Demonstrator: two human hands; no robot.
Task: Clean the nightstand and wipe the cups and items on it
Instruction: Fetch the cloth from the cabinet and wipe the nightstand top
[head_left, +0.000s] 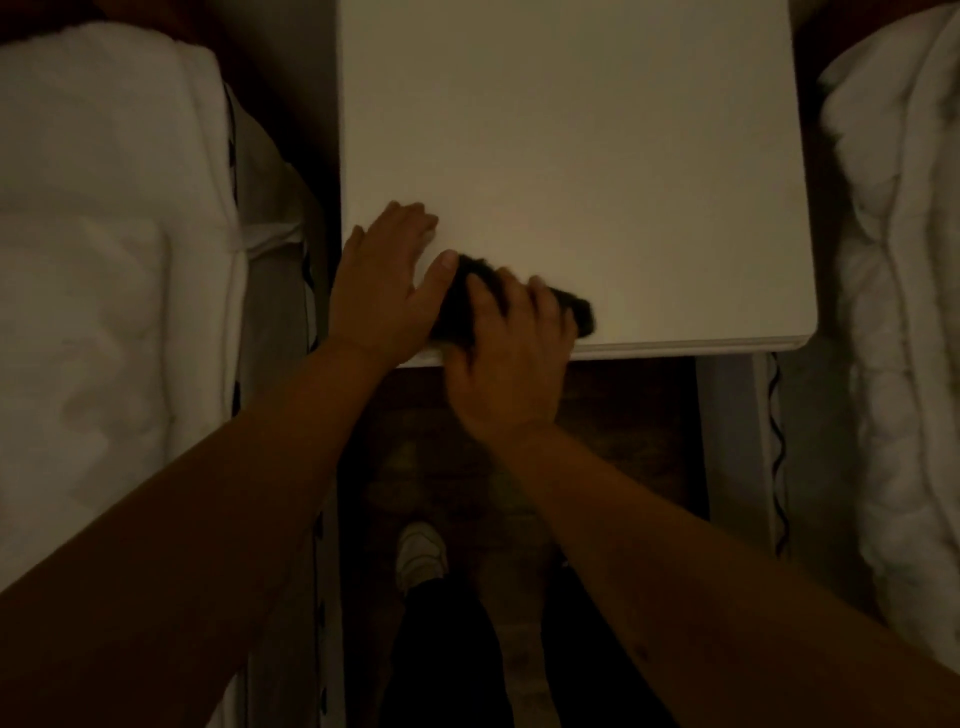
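Low at centre frame, the right hand (511, 338) grips a dark, blurred cloth (576, 309), seemingly pressed on the white worktop (597, 156). Just left, the left hand (387, 280) lies flat, fingers straight.

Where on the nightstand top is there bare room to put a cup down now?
The nightstand top shows bare from its far edge to its right edge, and down to the near right corner. The crowded part is the near left corner: the left hand lies flat there, and beside it the right hand holds a dark cloth at the near edge.
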